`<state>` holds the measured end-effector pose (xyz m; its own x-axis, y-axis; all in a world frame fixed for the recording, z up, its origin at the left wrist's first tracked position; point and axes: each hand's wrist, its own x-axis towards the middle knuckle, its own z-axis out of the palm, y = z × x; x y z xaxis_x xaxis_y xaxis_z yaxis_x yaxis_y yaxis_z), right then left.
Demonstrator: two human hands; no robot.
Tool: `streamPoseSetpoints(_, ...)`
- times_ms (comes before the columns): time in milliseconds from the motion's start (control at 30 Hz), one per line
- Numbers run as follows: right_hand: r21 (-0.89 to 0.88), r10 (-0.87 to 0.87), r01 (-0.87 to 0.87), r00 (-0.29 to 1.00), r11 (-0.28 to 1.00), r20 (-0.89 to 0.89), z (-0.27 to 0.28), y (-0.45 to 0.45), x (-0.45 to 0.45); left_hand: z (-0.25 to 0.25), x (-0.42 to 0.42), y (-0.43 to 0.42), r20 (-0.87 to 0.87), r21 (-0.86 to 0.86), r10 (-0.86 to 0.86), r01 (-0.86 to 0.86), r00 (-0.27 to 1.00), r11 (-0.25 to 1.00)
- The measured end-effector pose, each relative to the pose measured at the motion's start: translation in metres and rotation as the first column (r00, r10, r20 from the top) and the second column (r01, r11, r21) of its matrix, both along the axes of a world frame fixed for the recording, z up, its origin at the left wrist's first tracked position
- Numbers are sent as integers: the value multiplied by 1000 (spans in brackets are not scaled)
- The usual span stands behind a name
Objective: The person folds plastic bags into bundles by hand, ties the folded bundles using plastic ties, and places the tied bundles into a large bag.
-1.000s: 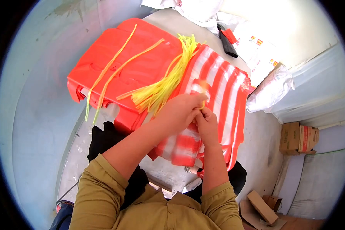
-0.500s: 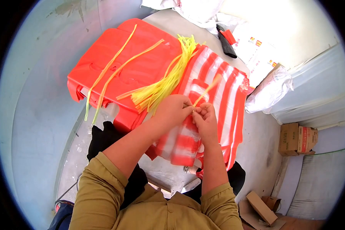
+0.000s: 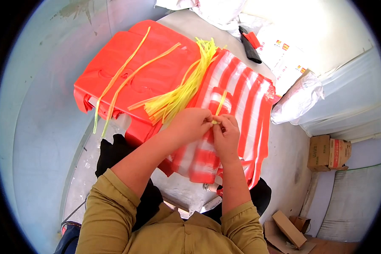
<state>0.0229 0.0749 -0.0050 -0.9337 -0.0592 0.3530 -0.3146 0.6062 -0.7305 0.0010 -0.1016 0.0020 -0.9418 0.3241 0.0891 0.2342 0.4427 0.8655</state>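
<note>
My left hand [image 3: 193, 123] and my right hand [image 3: 227, 134] meet fingertip to fingertip, both pinching a narrow yellow plastic strip [image 3: 221, 103]. One end of it sticks up past my fingers; a short bit shows between them. Just under my hands lies a rolled red-and-white striped plastic bundle [image 3: 205, 160], on top of a pile of striped plastic sheets or bags [image 3: 252, 99]. A thick bunch of yellow strips [image 3: 186, 91] rests left of the pile. Whether the strip goes round the roll is hidden by my fingers.
The pile and bunch lie on red plastic furniture [image 3: 110, 55], with two loose yellow strips [image 3: 122, 72] across it. White sacks [image 3: 298, 97] stand at the right. Cardboard boxes [image 3: 328, 153] sit by the right wall, and opened cardboard [image 3: 288, 230] lies on the floor.
The strip's free end has swung left and now stands more upright. My fingers have shifted slightly, and a bit of yellow now shows between them.
</note>
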Motion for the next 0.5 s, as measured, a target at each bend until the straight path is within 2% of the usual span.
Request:
streamPoseSetpoints(100, -62, -7, 9, 1000, 998, 30, -3, 0, 1, -3, 2, 1, 52, 82, 21, -26, 998, 996)
streamPoseSetpoints(200, -118, -11, 32, 985, 992, 171, -3, 0, 3, -4, 4, 3, 92, 109, 68, -78, 993, 991)
streamPoseSetpoints(300, -305, 9, 101, 941, 947, 339, 4, -4, 2, -5, 4, 5, 107, 115, 94, -106, 990, 988)
streamPoseSetpoints(400, -475, 138, 111, 877, 873, 460, 12, 4, -4, -8, 4, 6, 127, 133, 91, -107, 988, 985)
streamPoseSetpoints(500, -483, 232, 19, 860, 876, 454, 12, 11, -6, -11, 2, 6, 141, 150, 80, -102, 987, 983)
